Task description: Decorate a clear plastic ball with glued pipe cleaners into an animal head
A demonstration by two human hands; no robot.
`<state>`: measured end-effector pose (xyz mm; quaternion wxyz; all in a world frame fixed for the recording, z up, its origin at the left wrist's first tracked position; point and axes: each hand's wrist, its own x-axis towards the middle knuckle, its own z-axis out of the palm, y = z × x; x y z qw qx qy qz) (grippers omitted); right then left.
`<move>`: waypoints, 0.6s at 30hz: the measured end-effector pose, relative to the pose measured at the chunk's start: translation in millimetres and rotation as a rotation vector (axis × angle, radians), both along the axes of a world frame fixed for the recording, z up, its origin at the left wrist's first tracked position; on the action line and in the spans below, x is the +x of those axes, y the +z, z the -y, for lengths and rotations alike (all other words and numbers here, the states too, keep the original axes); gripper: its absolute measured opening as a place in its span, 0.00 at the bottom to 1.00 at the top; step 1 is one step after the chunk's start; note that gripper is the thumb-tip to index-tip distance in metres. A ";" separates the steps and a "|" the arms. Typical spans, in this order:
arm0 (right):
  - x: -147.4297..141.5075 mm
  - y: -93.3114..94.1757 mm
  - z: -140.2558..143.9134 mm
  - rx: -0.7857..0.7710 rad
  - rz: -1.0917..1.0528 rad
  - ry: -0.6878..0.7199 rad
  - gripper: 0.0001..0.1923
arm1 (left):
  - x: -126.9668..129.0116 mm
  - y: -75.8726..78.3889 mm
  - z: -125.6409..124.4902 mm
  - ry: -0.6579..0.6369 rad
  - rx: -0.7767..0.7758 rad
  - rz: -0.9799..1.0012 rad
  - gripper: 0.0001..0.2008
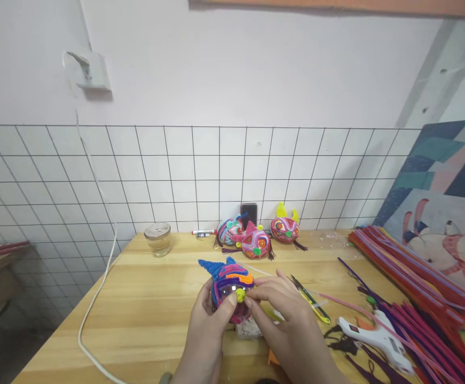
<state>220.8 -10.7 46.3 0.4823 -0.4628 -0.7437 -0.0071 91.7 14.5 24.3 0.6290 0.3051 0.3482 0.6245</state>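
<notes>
1. Head view, centre: the left hand (pixel 206 325) cradles a ball-shaped pipe-cleaner ornament (pixel 230 288) from its left side, fingers curled closed around it, so that its face is turned up toward the person. The ornament is held just above the bench (pixel 144 304), near its front edge.
2. Head view, centre right: the right hand (pixel 284 314) meets the ornament from the other side; its fingers are pinched together at a small yellow-green bead (pixel 240 295) on the ornament's front, apparently steadying that part against the left thumb.
3. Head view, right: a white glue gun (pixel 376 336) lies on the bench near the right hand, beside a yellow-handled cutter (pixel 312 301), both within easy reach.
4. Head view, far right: a long bundle of pipe cleaners (pixel 412 272) lies spread along the bench edge, stock material kept to the working side.
5. Head view, rear: three finished ornaments (pixel 254 237) stand in a row by the tiled wall, well apart from the hands; a glass jar (pixel 158 238) stands to their left.
6. Head view, left: a white cable (pixel 96 298) hangs from a wall fitting and trails over the bench.
</notes>
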 end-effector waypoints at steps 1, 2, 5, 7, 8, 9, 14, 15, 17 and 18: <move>-0.1 0.0 -0.3 0.005 0.002 0.002 0.07 | 0.4 -1.8 -0.4 0.008 -0.006 0.005 0.25; -0.1 0.0 -0.6 0.010 0.003 0.003 0.07 | 0.7 -3.5 -0.8 0.014 -0.010 0.009 0.26; -0.2 -0.5 -1.4 0.013 0.013 0.010 0.08 | 0.8 -6.9 -2.0 0.026 -0.008 0.015 0.27; -0.1 -1.0 -1.6 0.015 0.018 0.008 0.08 | 0.5 -8.0 -2.5 0.025 -0.010 0.010 0.27; 0.0 -1.2 -1.5 0.016 0.018 0.005 0.08 | 0.3 -8.2 -2.6 0.021 -0.016 0.003 0.27; 0.0 -1.3 -1.3 0.018 0.016 0.000 0.08 | 0.1 -8.2 -2.6 0.017 -0.021 -0.005 0.27; -1.3 0.6 0.0 0.030 0.005 -0.002 0.07 | 0.7 -5.5 -1.1 0.024 -0.001 -0.009 0.28; -1.7 1.2 0.2 0.029 0.004 -0.004 0.08 | 0.9 -4.9 -0.7 0.031 0.001 -0.005 0.28; -2.1 2.4 0.7 0.022 0.004 -0.007 0.07 | 1.4 -4.0 0.0 0.041 0.001 0.000 0.29; -2.2 2.8 0.9 0.016 0.004 -0.009 0.07 | 1.6 -3.8 0.1 0.044 0.001 0.002 0.28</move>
